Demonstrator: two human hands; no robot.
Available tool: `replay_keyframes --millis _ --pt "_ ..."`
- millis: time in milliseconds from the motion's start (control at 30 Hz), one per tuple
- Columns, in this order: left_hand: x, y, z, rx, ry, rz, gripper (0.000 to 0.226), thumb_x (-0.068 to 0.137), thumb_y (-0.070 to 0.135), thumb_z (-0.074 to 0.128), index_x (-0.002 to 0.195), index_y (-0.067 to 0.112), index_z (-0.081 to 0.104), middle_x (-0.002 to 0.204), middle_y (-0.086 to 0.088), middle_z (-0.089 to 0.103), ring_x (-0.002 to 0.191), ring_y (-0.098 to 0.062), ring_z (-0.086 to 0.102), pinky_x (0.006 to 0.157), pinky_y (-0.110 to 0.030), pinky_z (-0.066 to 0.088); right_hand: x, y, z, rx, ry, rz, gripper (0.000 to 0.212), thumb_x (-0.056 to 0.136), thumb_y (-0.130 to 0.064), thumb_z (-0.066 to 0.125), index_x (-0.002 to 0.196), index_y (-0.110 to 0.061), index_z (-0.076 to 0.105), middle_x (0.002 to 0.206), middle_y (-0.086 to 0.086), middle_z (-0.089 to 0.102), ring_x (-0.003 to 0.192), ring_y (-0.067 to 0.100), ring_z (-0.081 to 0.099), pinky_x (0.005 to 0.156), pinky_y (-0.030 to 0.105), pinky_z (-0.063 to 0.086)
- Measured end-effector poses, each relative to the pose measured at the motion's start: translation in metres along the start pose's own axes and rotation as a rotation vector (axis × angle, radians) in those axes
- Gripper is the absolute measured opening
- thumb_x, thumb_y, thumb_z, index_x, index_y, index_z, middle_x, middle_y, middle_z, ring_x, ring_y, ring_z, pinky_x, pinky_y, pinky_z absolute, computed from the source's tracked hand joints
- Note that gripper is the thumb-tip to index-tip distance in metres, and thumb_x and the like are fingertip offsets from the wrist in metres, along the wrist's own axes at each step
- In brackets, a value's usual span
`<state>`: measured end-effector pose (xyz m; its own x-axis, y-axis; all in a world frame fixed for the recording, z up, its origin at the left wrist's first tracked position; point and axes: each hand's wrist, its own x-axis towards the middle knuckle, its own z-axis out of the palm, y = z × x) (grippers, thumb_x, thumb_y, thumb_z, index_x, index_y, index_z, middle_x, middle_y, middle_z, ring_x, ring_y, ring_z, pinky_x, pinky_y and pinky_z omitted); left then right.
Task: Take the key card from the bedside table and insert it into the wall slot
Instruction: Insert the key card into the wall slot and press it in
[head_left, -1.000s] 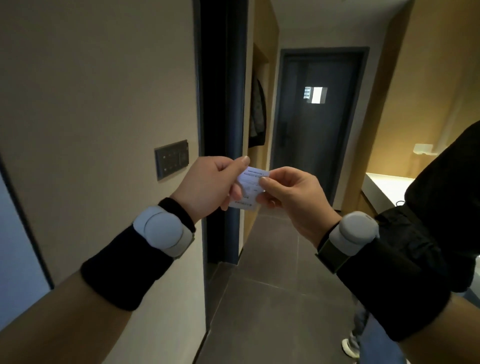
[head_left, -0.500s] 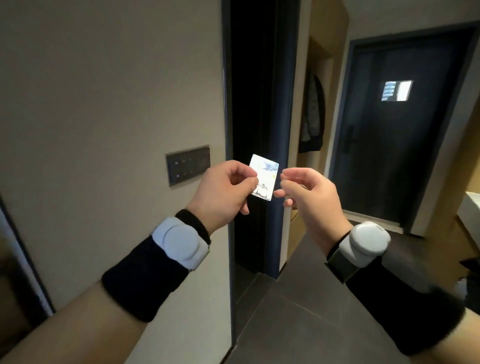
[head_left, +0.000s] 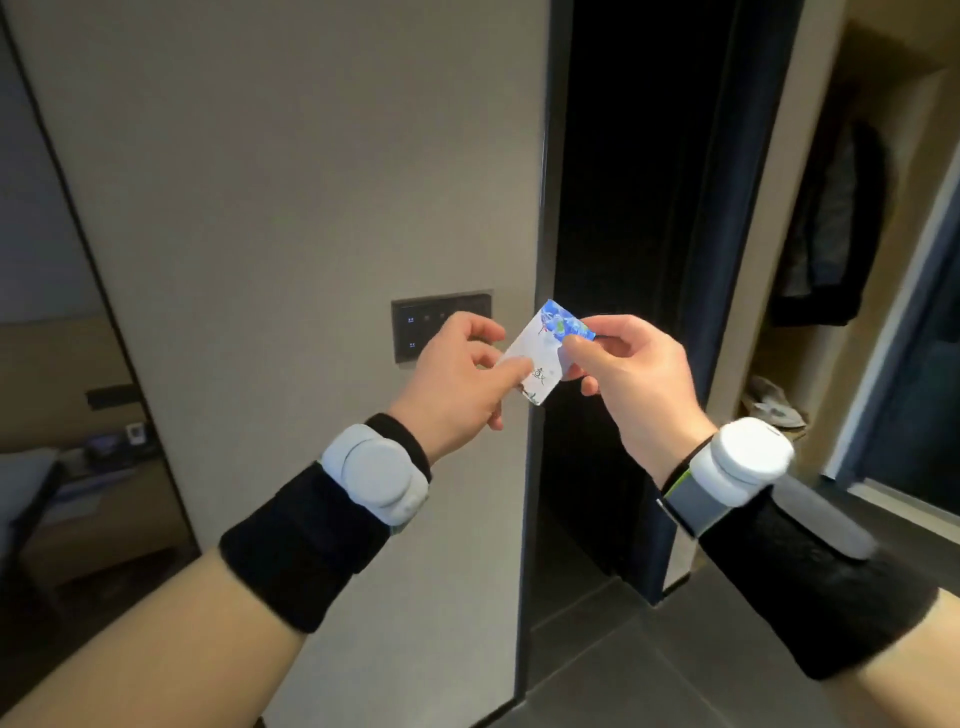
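Head camera view, looking forward and down at 2 bare hands raised in front of a beige wall (head_left: 291, 208). Compared with half a second ago, the right hand (head_left: 631, 382) has closed back onto the key card (head_left: 545, 353); before, it hovered just beside the card with fingers apart, and only the left hand (head_left: 457, 384) held it. The view has also swung left, so the dark entrance door at the end of the hall is now out of sight, and a dark switch panel (head_left: 441, 325) sits just behind the left hand.

Both hands now pinch the card between thumb and fingers, the left clamped on its lower white part, the right on its upper blue part. The card is held in the air between the hands, in front of the wall's dark edge trim. Its long axis runs diagonally, from lower left up to upper right, with the printed face toward the camera.

Each wrist carries a pale rounded device over a black band. At far right, an open wardrobe niche (head_left: 852, 364) holds a dark hanging garment (head_left: 831, 228) and a blurred pale item on its lower shelf.
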<state>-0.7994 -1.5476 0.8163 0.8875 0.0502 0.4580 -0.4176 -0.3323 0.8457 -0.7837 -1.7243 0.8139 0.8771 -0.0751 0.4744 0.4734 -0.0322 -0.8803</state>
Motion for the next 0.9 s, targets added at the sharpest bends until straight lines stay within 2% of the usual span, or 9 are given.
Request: replay_keyframes --millis 167,233,300,367,433,500,600,733,900 --pt "0.022 -0.018 0.0 -0.101 0.088 -0.15 0.039 0.088 0.025 0.072 0.116 0.011 0.048 0.086 -0.004 0.078 0.042 -0.018 0.061 0.034 -0.021 0.037 0.028 0.02 0.02 0.456 -0.037 0.212 0.022 0.089 -0.004 0.07 0.106 0.003 0.058 0.098 0.023 0.077 0.079 0.025 0.077 0.065 0.027 0.059" --pt "0.035 -0.027 -0.002 -0.095 0.086 -0.135 0.027 0.092 0.022 0.069 0.111 0.007 0.057 0.088 -0.007 0.078 0.043 -0.017 0.061 0.034 -0.019 0.037 0.038 0.03 0.031 0.64 -0.099 0.309 0.024 0.091 -0.001 0.067 0.112 0.003 0.056 0.103 0.025 0.076 0.08 0.026 0.076 0.067 0.024 0.06" --pt "0.052 -0.038 -0.004 -0.05 0.107 -0.082 0.011 0.094 0.019 0.066 0.099 0.009 0.064 0.086 -0.012 0.078 0.043 -0.017 0.062 0.035 -0.019 0.037 0.049 0.043 0.042 0.702 -0.165 0.377 0.023 0.092 0.001 0.066 0.113 0.002 0.056 0.099 0.023 0.076 0.076 0.024 0.074 0.063 0.022 0.059" --pt "0.072 -0.048 -0.01 -0.015 0.145 -0.042 0.006 0.094 0.016 0.063 0.089 0.014 0.065 0.075 -0.013 0.075 0.041 -0.015 0.06 0.036 -0.019 0.036 0.063 0.058 0.055 0.62 -0.235 0.421 0.023 0.091 0.001 0.066 0.112 0.002 0.057 0.095 0.023 0.073 0.074 0.025 0.072 0.06 0.023 0.057" --pt "0.097 -0.058 -0.02 0.024 0.168 -0.022 0.007 0.093 0.014 0.062 0.087 0.016 0.066 0.053 0.002 0.069 0.035 -0.009 0.053 0.035 -0.017 0.036 0.083 0.072 0.066 0.441 -0.272 0.45 0.022 0.087 0.0 0.07 0.107 0.002 0.059 0.095 0.021 0.072 0.078 0.027 0.072 0.063 0.025 0.057" --pt "0.118 -0.064 -0.031 0.084 0.16 -0.01 0.008 0.09 0.014 0.062 0.086 0.018 0.069 0.044 0.012 0.062 0.033 -0.007 0.051 0.037 -0.015 0.037 0.104 0.083 0.071 0.263 -0.245 0.423 0.023 0.084 -0.002 0.074 0.104 0.0 0.064 0.101 0.018 0.074 0.086 0.025 0.072 0.071 0.028 0.056" --pt "0.148 -0.076 -0.041 0.204 0.112 0.007 0.01 0.088 0.018 0.063 0.083 0.021 0.071 0.044 0.018 0.06 0.035 -0.005 0.05 0.039 -0.014 0.04 0.135 0.093 0.079 0.077 -0.165 0.274 0.03 0.082 -0.002 0.073 0.111 -0.01 0.068 0.109 0.009 0.075 0.094 0.015 0.071 0.074 0.025 0.053" --pt "0.176 -0.084 -0.05 0.395 0.032 0.04 0.011 0.087 0.029 0.065 0.077 0.027 0.069 0.046 0.021 0.059 0.04 -0.002 0.049 0.047 -0.021 0.044 0.161 0.097 0.087 -0.067 -0.148 0.05 0.039 0.083 -0.002 0.07 0.119 -0.018 0.067 0.101 -0.004 0.074 0.083 -0.008 0.069 0.067 0.007 0.05" --pt "0.194 -0.094 -0.049 0.481 -0.072 0.031 0.009 0.086 0.033 0.067 0.078 0.031 0.068 0.047 0.03 0.06 0.042 0.008 0.052 0.044 -0.008 0.035 0.183 0.107 0.098 -0.182 -0.285 -0.091 0.045 0.087 -0.007 0.07 0.13 -0.018 0.062 0.1 0.001 0.076 0.086 0.003 0.07 0.076 0.011 0.052"
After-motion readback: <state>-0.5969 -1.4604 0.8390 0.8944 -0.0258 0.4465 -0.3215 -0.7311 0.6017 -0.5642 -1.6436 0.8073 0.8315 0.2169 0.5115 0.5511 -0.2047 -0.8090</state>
